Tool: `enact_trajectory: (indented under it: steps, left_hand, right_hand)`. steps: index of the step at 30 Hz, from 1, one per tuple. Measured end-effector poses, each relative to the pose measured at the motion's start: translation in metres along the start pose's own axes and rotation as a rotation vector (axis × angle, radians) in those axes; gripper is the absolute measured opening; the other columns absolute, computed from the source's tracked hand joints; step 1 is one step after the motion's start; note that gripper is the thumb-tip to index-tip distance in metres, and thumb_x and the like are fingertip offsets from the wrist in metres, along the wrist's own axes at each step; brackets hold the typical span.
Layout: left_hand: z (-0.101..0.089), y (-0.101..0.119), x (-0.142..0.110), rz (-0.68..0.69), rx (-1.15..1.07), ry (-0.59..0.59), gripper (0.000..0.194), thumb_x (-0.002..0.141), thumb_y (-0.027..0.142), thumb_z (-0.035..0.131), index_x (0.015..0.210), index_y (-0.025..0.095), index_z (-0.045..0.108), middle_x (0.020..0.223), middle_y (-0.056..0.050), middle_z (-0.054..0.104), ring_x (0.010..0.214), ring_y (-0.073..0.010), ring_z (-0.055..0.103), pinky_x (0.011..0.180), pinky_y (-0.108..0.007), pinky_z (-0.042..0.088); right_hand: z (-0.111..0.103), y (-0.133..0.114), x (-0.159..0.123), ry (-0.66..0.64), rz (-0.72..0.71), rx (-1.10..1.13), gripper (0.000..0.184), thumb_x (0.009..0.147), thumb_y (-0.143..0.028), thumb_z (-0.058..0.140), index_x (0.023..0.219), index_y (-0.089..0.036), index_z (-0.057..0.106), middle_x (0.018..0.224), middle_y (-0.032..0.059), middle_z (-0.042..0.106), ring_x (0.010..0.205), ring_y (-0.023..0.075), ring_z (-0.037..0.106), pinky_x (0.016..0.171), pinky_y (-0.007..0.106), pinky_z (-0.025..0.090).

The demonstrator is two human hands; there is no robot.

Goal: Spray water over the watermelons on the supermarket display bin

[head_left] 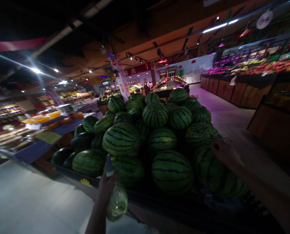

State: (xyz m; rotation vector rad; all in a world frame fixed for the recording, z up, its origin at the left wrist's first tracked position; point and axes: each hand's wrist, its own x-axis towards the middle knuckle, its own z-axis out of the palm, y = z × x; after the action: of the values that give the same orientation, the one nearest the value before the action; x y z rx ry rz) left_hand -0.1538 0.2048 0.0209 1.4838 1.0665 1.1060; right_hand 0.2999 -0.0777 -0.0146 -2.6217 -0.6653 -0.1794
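My left hand [108,184] is clamped on green bag [117,202], long axis near upright, bottom toward 5 o'clock. Right hand [225,153] at striped watermelon's [200,133] 3-o'clock stem end; can't tell finger gap.

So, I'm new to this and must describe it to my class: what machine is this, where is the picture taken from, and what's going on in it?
There is no machine, just a person's two bare hands. The single picture comes from a camera worn on the head, looking forward and down. Ahead, a pile of dark-striped green watermelons lies on a dark display stand in a shop. The left hand holds a clear plastic bag with something pale green inside. The right hand is at the stem end of a striped watermelon; it's too dark to tell whether they touch.
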Motion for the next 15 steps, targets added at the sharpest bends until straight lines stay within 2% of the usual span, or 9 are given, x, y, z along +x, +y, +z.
enact_trajectory:
  steps: [2,4,6,7,9,11,12,15]
  left_hand:
    - [0.019,-0.019,-0.029,-0.097,0.009,-0.123,0.058,0.051,0.055,0.081,0.089,0.016,0.060,0.065,0.002,0.057,0.063,-0.0151,0.052,0.062,-0.027,0.043]
    - [0.048,-0.029,-0.065,-0.141,0.018,-0.301,0.056,0.062,0.056,0.077,0.097,0.015,0.060,0.071,0.001,0.056,0.068,-0.0151,0.051,0.065,-0.027,0.042]
    - [0.078,-0.031,-0.101,-0.126,-0.041,-0.593,0.049,0.074,0.053,0.070,0.106,0.018,0.057,0.073,0.002,0.051,0.068,-0.0138,0.048,0.066,-0.026,0.041]
    - [0.091,-0.030,-0.116,-0.097,-0.057,-0.697,0.044,0.077,0.049,0.069,0.106,0.018,0.057,0.075,0.003,0.049,0.069,-0.0125,0.045,0.067,-0.026,0.040]
    - [0.109,-0.029,-0.138,-0.114,-0.107,-0.823,0.039,0.078,0.044,0.069,0.105,0.018,0.056,0.076,0.003,0.045,0.068,-0.0114,0.041,0.066,-0.024,0.038]
    - [0.113,-0.035,-0.144,-0.168,-0.165,-0.812,0.037,0.077,0.041,0.071,0.101,0.018,0.055,0.075,0.004,0.043,0.067,-0.0110,0.039,0.064,-0.024,0.038]
    - [0.109,-0.041,-0.142,-0.185,-0.182,-0.764,0.037,0.076,0.041,0.071,0.100,0.019,0.055,0.076,0.003,0.045,0.068,-0.0113,0.040,0.064,-0.024,0.038]
    - [0.076,-0.071,-0.127,-0.147,-0.114,-0.525,0.041,0.075,0.050,0.070,0.100,0.019,0.060,0.081,0.000,0.054,0.074,-0.0143,0.048,0.068,-0.026,0.043]
  right_hand:
    - [0.002,0.001,0.001,0.015,-0.014,-0.008,0.032,0.094,-0.041,0.041,0.103,-0.021,0.065,0.110,0.0119,0.068,0.095,0.0303,0.065,0.070,0.037,0.043]
    - [0.005,0.005,0.004,0.037,-0.043,-0.011,0.032,0.093,-0.041,0.041,0.101,-0.021,0.065,0.107,0.0113,0.068,0.095,0.0294,0.064,0.073,0.037,0.045]
    - [0.009,0.010,0.007,0.045,-0.069,-0.015,0.031,0.093,-0.041,0.041,0.098,-0.021,0.065,0.105,0.0109,0.068,0.096,0.0289,0.064,0.075,0.037,0.046]
    - [0.010,0.013,0.008,0.044,-0.078,-0.015,0.031,0.092,-0.041,0.041,0.098,-0.021,0.064,0.104,0.0109,0.068,0.096,0.0290,0.064,0.076,0.037,0.047]
    - [0.012,0.018,0.010,0.033,-0.091,-0.006,0.032,0.091,-0.043,0.042,0.100,-0.022,0.064,0.106,0.0107,0.068,0.096,0.0296,0.065,0.077,0.038,0.048]
    - [0.014,0.021,0.012,0.022,-0.090,0.009,0.033,0.090,-0.044,0.042,0.101,-0.023,0.065,0.106,0.0112,0.068,0.095,0.0305,0.066,0.076,0.040,0.050]
    - [0.015,0.022,0.012,0.022,-0.087,0.016,0.033,0.090,-0.044,0.042,0.101,-0.023,0.066,0.105,0.0114,0.069,0.093,0.0309,0.066,0.076,0.041,0.051]
    - [0.017,0.023,0.013,0.050,-0.078,0.024,0.032,0.087,-0.043,0.044,0.098,-0.029,0.070,0.099,0.0112,0.071,0.087,0.0320,0.068,0.072,0.043,0.054]
